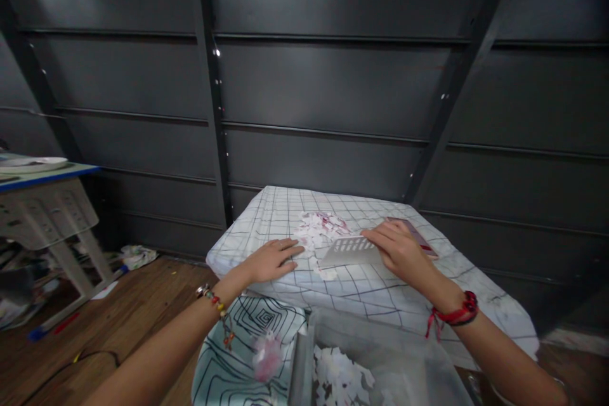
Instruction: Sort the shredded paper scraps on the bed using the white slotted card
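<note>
My right hand (399,254) grips the upper right edge of a white plastic panel with a row of slots (346,254). The panel stands tilted, its lower edge at the cloth of the table (375,279). My left hand (272,260) lies flat on the cloth, fingers stretched to the right, left of the panel. Torn white paper scraps (320,227), some with pink or red marks, are heaped just beyond the two hands. A few more scraps lie beside the panel's lower left corner. Behind my right hand, a dark reddish flat item (421,238) is partly hidden.
A translucent plastic bin (371,323) with paper scraps (339,371) stands below the table's near edge. Left of it, a pink blurred bundle (267,355) rests on a teal patterned cloth (214,361). A dark panelled wall (323,89) rises behind; a blue-edged desk (57,174) stands left.
</note>
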Action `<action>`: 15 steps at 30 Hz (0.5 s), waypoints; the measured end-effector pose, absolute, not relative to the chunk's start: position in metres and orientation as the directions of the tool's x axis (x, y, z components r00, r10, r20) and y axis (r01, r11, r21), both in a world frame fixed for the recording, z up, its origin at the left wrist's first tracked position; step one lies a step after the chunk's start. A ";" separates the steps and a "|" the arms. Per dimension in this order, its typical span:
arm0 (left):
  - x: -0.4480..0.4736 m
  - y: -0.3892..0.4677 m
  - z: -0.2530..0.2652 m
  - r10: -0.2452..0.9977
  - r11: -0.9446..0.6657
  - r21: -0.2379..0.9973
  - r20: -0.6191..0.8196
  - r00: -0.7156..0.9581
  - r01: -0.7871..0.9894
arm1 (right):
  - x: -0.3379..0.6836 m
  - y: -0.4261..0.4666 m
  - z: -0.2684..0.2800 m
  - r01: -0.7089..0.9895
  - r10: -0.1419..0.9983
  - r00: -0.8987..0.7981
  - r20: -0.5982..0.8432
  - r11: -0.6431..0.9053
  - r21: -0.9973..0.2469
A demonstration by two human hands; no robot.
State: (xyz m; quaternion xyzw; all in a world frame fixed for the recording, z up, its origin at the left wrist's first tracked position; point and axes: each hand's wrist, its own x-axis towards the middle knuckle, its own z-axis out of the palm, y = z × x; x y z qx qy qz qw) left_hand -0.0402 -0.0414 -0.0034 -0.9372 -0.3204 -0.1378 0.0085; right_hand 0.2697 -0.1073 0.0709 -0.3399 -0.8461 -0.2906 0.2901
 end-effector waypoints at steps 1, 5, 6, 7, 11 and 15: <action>-0.040 -0.042 -0.003 0.600 -0.793 0.075 0.264 0.755 0.604 | 0.269 -0.106 0.071 0.753 0.410 -0.588 0.697 0.593 0.286; -0.039 -0.044 0.000 0.607 -0.788 0.075 0.261 0.750 0.611 | 0.261 -0.099 0.067 0.756 0.403 -0.581 0.707 0.590 0.284; -0.039 -0.045 0.001 0.609 -0.786 0.072 0.258 0.750 0.614 | 0.260 -0.098 0.066 0.751 0.404 -0.588 0.701 0.595 0.287; -0.039 -0.045 0.002 0.611 -0.785 0.071 0.256 0.749 0.616 | 0.259 -0.098 0.065 0.745 0.407 -0.594 0.693 0.603 0.285; -0.039 -0.046 0.002 0.609 -0.787 0.088 0.265 0.747 0.611 | 0.264 -0.101 0.066 0.738 0.414 -0.593 0.690 0.622 0.261; -0.039 -0.046 0.002 0.605 -0.790 0.091 0.271 0.749 0.606 | 0.265 -0.103 0.067 0.745 0.403 -0.570 0.716 0.621 0.244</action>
